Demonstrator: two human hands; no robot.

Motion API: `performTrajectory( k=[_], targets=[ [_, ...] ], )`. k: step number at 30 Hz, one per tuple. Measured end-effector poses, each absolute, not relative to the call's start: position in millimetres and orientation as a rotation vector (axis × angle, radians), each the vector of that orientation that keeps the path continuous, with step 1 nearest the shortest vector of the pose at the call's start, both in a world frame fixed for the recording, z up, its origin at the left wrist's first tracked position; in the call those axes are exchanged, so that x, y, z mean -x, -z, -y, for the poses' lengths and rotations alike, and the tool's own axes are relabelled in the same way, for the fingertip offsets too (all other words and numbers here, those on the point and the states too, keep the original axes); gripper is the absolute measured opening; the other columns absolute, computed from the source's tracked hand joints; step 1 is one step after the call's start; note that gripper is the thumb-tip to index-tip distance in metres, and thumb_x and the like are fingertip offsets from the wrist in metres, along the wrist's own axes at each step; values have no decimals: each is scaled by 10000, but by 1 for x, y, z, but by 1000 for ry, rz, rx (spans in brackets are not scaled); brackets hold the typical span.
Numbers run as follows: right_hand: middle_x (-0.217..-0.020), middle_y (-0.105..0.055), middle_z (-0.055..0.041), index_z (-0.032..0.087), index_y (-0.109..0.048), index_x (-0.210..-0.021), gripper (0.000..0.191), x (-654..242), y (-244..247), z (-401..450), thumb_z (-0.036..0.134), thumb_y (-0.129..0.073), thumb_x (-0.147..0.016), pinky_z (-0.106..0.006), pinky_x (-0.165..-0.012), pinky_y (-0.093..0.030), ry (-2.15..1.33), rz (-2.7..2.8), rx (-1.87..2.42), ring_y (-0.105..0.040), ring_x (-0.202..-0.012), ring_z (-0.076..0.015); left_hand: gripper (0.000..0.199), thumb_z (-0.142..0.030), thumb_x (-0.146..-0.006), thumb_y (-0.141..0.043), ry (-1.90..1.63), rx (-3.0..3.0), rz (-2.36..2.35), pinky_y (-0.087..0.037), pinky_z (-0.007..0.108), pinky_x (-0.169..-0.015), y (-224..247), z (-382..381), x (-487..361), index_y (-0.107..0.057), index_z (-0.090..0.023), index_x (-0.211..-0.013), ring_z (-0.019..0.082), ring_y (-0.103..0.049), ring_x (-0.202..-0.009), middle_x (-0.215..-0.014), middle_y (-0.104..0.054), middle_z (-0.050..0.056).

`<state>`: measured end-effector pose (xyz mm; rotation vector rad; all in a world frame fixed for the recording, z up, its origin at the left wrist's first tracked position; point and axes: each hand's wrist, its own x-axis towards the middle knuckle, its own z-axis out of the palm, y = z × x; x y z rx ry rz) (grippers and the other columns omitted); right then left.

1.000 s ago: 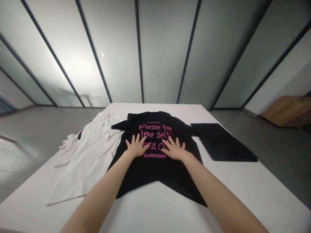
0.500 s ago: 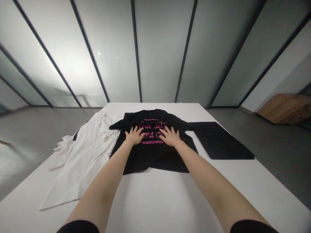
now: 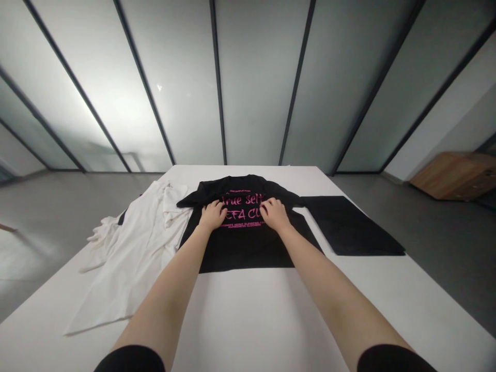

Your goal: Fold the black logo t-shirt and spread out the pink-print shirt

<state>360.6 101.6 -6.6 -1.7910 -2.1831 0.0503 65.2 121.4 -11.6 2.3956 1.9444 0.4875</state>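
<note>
A black T-shirt [image 3: 248, 248] with pink lettering lies spread on the white table [image 3: 248, 320], its collar toward the far edge. My left hand [image 3: 213, 214] rests on the left part of the print, fingers bent and a little apart. On the right part of the print lies my right hand [image 3: 274, 213], its fingers also curled and slightly apart on the cloth. No cloth is visibly gripped by either hand. The shirt's lower hem runs nearly straight between my forearms.
Rumpled white garments [image 3: 135, 258] lie along the table's left side. A folded black cloth [image 3: 352, 227] lies to the right, touching the shirt's right sleeve. Beyond the table stand frosted glass panels [image 3: 256, 82]; a wooden cabinet [image 3: 453, 173] is at far right.
The fingers of both hands have drawn in from a wider spread. My right hand has shifted slightly up and right. The shirt's lower hem is straighter and flatter.
</note>
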Motion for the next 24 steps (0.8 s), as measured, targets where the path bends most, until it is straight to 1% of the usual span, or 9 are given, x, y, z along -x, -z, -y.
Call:
performTrajectory(
  k=[2, 5, 7, 9, 14, 17, 19, 22, 24],
  targets=[
    [-1280, -679, -165, 166, -698, -1199, 449, -361, 4, -93, 358, -300, -1119, -359, -974, -405, 11, 2138, 1767, -592, -1187, -281, 393, -355, -1074, -386, -588, -2429, -1962, -450, 465, -1077, 9, -113, -65, -710, -166, -1194, 307, -599, -1221, -1311, -654, 181],
    [-996, -725, -79, 203, -687, -972, 410, -363, 3, -79, 322, -322, -1118, -294, -746, -367, 47, 2123, 1721, -638, -919, -212, 352, -302, -1073, -387, -611, -2481, -1919, -474, 371, -966, 5, -99, -61, -709, -184, -992, 257, -625, -1047, -1050, -679, 128],
    [-899, -718, -45, 215, -659, -875, 389, -364, 4, -71, 331, -371, -1109, -294, -667, -310, 61, 2128, 1685, -626, -817, -191, 324, -294, -1068, -421, -599, -2515, -1874, -472, 340, -917, 5, -89, -59, -699, -202, -927, 236, -627, -983, -967, -676, 96],
    [-847, -710, -35, 217, -639, -820, 387, -363, 5, -63, 340, -403, -1101, -300, -645, -279, 78, 2133, 1648, -615, -769, -184, 316, -292, -1064, -447, -580, -2541, -1840, -467, 331, -899, 4, -80, -58, -697, -208, -891, 230, -629, -962, -941, -683, 86],
    [-803, -704, -58, 208, -637, -779, 431, -363, 8, -44, 329, -374, -1099, -308, -693, -301, 136, 2116, 1580, -609, -758, -195, 381, -311, -1086, -415, -529, -2568, -1870, -473, 363, -916, 2, -54, -68, -733, -191, -914, 246, -648, -966, -997, -728, 108],
    [-807, -706, -75, 197, -661, -795, 455, -364, 6, -32, 301, -339, -1099, -318, -745, -325, 165, 2098, 1552, -619, -798, -207, 402, -328, -1096, -401, -526, -2553, -1885, -489, 385, -941, 2, -34, -75, -765, -190, -996, 261, -677, -1030, -1086, -756, 114],
    [-816, -710, -76, 191, -681, -822, 450, -365, 5, -23, 292, -338, -1095, -327, -771, -337, 174, 2092, 1519, -620, -823, -213, 401, -350, -1099, -405, -532, -2561, -1871, -503, 400, -964, 4, -22, -78, -776, -197, -1093, 274, -687, -1105, -1182, -762, 114],
    [-908, -741, -83, 191, -721, -890, 454, -365, 6, -7, 295, -331, -1099, -342, -830, -368, 153, 2081, 1486, -629, -903, -225, 396, -369, -1094, -427, -534, -2586, -1864, -494, 438, -1059, 7, -9, -81, -753, -211, -1252, 298, -649, -1275, -1368, -717, 117],
    [-1065, -762, -92, 202, -757, -1004, 445, -364, 10, 5, 322, -340, -1103, -360, -933, -391, 103, 2088, 1534, -635, -1061, -248, 404, -374, -1086, -447, -513, -2587, -1874, -468, 462, -1126, 10, -2, -83, -721, -217, -1337, 312, -597, -1372, -1472, -659, 126]
  ],
)
